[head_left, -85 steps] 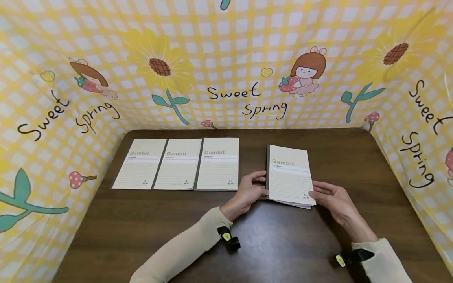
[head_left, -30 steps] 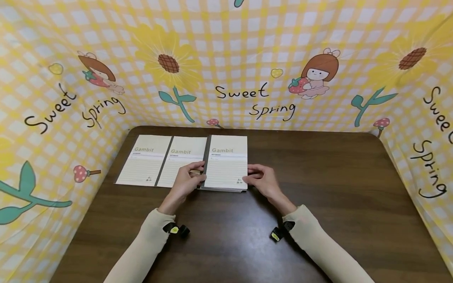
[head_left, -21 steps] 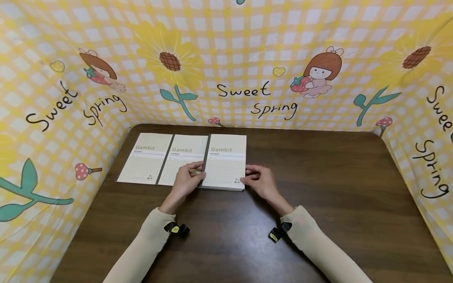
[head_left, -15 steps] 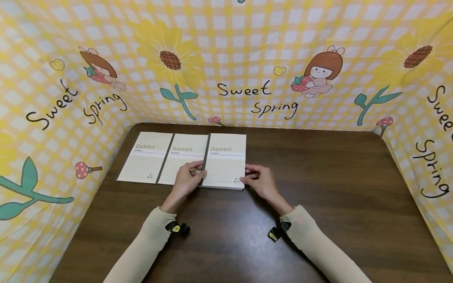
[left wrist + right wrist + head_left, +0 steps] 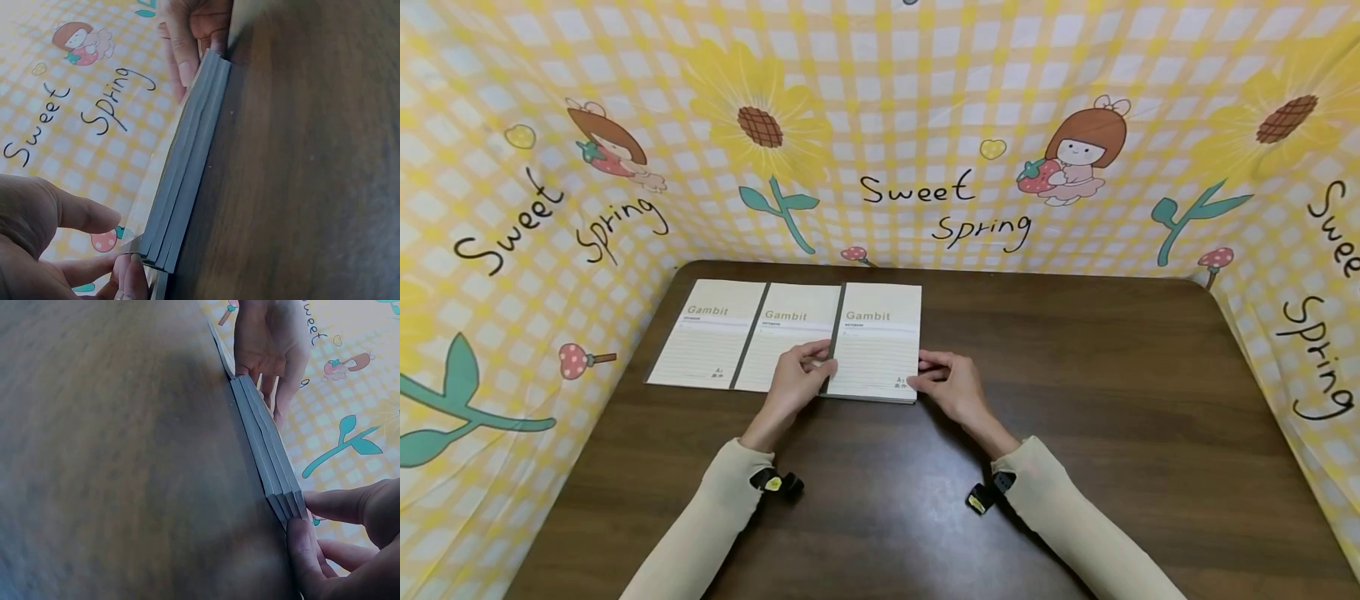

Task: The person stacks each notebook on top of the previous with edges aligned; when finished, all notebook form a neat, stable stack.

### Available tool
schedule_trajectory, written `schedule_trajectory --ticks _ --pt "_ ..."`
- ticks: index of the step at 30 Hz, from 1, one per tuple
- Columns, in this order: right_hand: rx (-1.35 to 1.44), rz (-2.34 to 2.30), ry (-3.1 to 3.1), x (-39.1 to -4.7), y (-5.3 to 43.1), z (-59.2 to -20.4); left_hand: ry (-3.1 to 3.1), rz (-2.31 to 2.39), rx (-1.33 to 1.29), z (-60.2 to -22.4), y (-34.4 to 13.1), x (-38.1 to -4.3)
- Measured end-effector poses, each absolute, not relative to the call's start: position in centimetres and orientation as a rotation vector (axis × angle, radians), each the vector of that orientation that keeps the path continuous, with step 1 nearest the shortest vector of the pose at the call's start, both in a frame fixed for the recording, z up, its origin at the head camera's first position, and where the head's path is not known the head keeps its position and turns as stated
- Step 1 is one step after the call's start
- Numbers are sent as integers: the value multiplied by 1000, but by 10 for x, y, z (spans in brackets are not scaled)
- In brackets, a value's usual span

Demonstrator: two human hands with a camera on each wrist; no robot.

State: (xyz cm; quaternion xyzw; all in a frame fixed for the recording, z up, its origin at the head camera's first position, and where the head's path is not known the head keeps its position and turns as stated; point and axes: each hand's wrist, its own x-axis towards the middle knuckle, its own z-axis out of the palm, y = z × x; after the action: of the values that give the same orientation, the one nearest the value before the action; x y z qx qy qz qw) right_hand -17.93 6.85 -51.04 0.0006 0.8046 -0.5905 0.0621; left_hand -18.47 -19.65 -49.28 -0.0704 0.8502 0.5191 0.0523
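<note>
Both hands hold a small stack of cream "Gambit" notebooks [image 5: 878,342] with dark spines, lying flat on the brown table. My left hand [image 5: 796,379] grips the spine side near its lower end, thumb and fingertips at the edge. My right hand [image 5: 957,385] has the opposite side near the lower corner, thumb tip at the cover's edge. In the left wrist view the layered edges [image 5: 187,162] of several notebooks show nearly even. A middle notebook [image 5: 797,312] lies left of the stack, partly hidden by my left hand. The left notebook [image 5: 707,333] is beside that one.
The brown wooden table [image 5: 1075,467] has rounded far corners. A yellow-checked cloth [image 5: 895,108] with flowers and "Sweet Spring" lettering hangs behind and along both sides. Black wrist cameras [image 5: 778,483] sit at the cuffs.
Both hands have brought a bundle of notebooks leftward from the right and set it on the third notebook in the row. Its lower edges have since drawn more even, with the hands nearly still.
</note>
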Motion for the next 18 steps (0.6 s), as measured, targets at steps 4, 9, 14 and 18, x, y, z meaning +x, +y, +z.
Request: schedule_trajectory --ticks 4,9,14,18 --pt "5 -1786 2423 -179 68 -509 2540 1604 -269 -492 -199 -186" --pt "3 -1792 2429 -179 69 -510 2540 1582 -284 -491 -198 -188" --pt "1 -1758 2464 -179 69 -508 2525 1576 -263 -491 -200 -188" --pt "-58 -1676 2577 -177 66 -503 2487 1598 -252 -488 -207 -185"
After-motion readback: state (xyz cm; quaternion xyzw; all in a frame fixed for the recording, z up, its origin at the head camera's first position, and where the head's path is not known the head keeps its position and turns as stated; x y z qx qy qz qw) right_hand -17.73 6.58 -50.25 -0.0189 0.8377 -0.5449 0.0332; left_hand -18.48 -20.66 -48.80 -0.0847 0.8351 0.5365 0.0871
